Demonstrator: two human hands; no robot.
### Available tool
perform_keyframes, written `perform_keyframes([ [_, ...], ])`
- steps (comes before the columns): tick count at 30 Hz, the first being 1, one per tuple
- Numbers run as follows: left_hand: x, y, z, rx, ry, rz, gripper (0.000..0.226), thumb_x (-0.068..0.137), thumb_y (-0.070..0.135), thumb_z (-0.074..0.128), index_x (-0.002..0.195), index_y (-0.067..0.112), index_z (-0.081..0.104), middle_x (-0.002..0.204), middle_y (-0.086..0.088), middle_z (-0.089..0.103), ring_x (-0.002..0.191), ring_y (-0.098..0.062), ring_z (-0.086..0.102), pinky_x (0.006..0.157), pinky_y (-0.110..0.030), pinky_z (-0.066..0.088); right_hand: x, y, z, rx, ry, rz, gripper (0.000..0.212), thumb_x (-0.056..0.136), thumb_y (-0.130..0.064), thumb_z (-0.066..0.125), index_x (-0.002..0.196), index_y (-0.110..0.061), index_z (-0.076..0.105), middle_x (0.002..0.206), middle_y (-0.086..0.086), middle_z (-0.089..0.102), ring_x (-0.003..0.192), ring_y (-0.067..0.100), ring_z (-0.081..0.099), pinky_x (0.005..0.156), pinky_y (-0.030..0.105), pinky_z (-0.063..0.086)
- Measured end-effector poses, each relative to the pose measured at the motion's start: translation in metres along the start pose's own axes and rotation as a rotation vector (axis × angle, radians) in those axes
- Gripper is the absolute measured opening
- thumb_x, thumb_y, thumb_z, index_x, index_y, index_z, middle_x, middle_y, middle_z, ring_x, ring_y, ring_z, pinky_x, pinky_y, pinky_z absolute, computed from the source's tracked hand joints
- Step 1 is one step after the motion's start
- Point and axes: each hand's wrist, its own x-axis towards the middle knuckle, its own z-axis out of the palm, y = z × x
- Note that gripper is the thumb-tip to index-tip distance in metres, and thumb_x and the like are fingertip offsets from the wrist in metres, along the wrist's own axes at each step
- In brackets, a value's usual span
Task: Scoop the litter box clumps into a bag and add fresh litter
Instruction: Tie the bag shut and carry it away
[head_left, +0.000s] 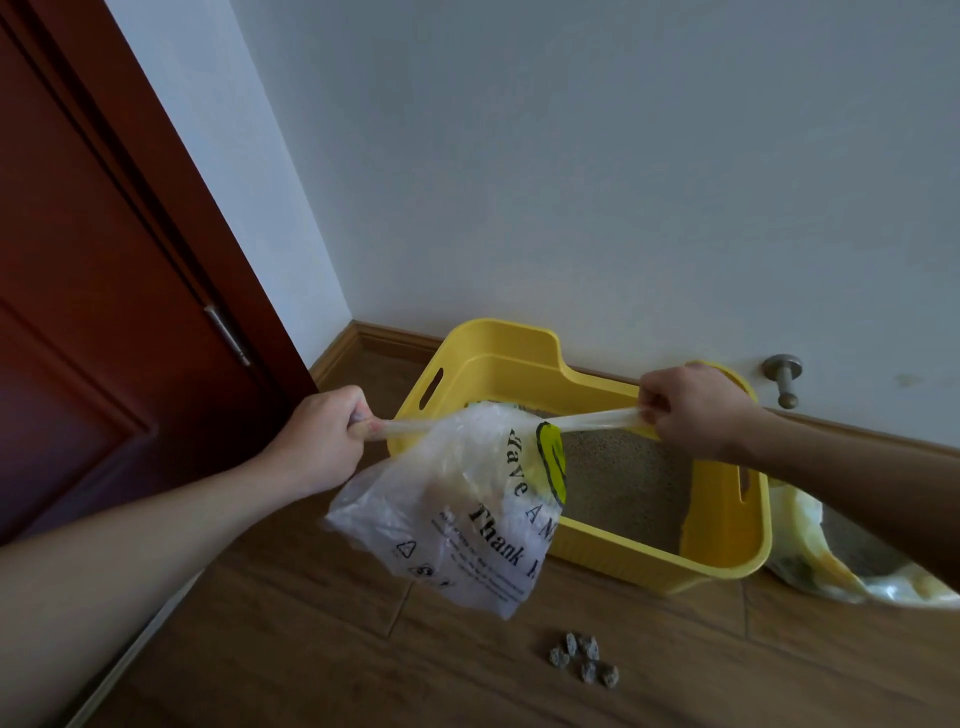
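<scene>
The wooden floor (363, 649) carries a yellow litter box (649, 566) set against the wall. Its grey litter (623, 483) shows only on the right, since the printed plastic bag (457, 519) hangs before the left half. A second bag (800, 545) lies at the box's right end, partly cut off by the forearm, contents unclear. The left hand (322, 436) and right hand (691, 410) each curl tight round one handle, stretching them taut above the box. Pulled harder, I judge, the thin handles could tear and spill whatever the cloudy film hides. A small heap of clumps (584, 660) sits on the floor nearby, easy to tread on. No scoop shows.
</scene>
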Motion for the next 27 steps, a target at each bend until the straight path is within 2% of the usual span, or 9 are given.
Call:
perform_keyframes([
  [3,-0.001,0.000,-0.002,0.003,-0.004,-0.004,0.027,0.092,0.017,0.064,0.069,0.017,0.052,0.069,0.001,0.058,0.067,-0.017,0.057,0.058,-0.037,0.050,0.001,0.004,0.000,0.000,0.013,0.006,0.016,0.084,-0.013,0.059,0.073,-0.025,0.060,0.064,-0.010,0.055,0.063,0.014,0.053,0.049,0.022,0.032],
  [7,-0.003,0.003,-0.004,0.002,-0.011,0.006,0.026,0.094,0.017,0.062,0.070,0.016,0.052,0.069,0.001,0.057,0.066,-0.016,0.055,0.054,-0.031,0.041,0.001,0.006,-0.001,-0.004,-0.003,0.011,0.021,0.086,-0.015,0.058,0.070,-0.029,0.055,0.065,-0.009,0.056,0.064,0.014,0.054,0.049,0.024,0.032],
  [11,-0.005,0.003,-0.005,0.010,-0.013,-0.011,0.025,0.095,0.018,0.062,0.072,0.015,0.053,0.070,0.001,0.058,0.066,-0.014,0.056,0.052,-0.028,0.039,0.000,0.005,-0.001,0.006,0.000,0.023,0.021,0.087,-0.016,0.057,0.071,-0.029,0.056,0.066,-0.008,0.057,0.063,0.012,0.053,0.049,0.024,0.032],
  [16,-0.005,0.011,-0.011,0.016,0.003,-0.010,0.023,0.095,0.021,0.062,0.074,0.016,0.055,0.074,0.002,0.057,0.068,-0.011,0.054,0.053,-0.026,0.036,0.003,0.006,-0.007,0.082,-0.008,0.064,0.018,0.087,-0.016,0.059,0.074,-0.026,0.063,0.073,-0.007,0.060,0.068,0.014,0.056,0.058,0.033,0.049],
  [19,-0.009,0.013,-0.013,0.011,-0.007,-0.011,0.023,0.096,0.022,0.061,0.075,0.017,0.054,0.073,0.001,0.057,0.068,-0.011,0.054,0.053,-0.024,0.037,0.002,0.007,-0.012,0.133,-0.031,0.106,0.018,0.087,-0.017,0.062,0.072,-0.027,0.064,0.074,-0.004,0.063,0.069,0.016,0.059,0.061,0.033,0.050],
  [21,-0.011,0.012,-0.013,-0.026,-0.015,-0.014,0.022,0.096,0.022,0.061,0.075,0.016,0.055,0.073,0.000,0.058,0.068,-0.014,0.055,0.054,-0.026,0.039,0.000,0.007,-0.013,0.229,-0.080,0.151,0.015,0.086,-0.015,0.064,0.074,-0.023,0.067,0.072,0.001,0.067,0.066,0.018,0.062,0.058,0.030,0.049],
  [24,-0.011,0.016,-0.015,-0.142,-0.020,0.012,0.024,0.096,0.015,0.059,0.073,0.013,0.052,0.072,-0.003,0.057,0.070,-0.017,0.055,0.061,-0.030,0.043,-0.004,0.006,-0.021,0.521,-0.161,0.189,0.012,0.085,-0.005,0.063,0.078,-0.011,0.071,0.071,0.007,0.068,0.063,0.021,0.061,0.059,0.030,0.047],
  [27,-0.012,0.028,-0.019,-0.360,-0.016,0.009,0.019,0.096,0.009,0.058,0.077,0.006,0.056,0.077,0.000,0.060,0.075,-0.015,0.057,0.070,-0.029,0.046,-0.008,0.001,-0.033,0.853,-0.202,0.135,0.010,0.085,-0.002,0.060,0.082,-0.003,0.069,0.079,0.012,0.065,0.075,0.020,0.060,0.064,0.030,0.046],
])
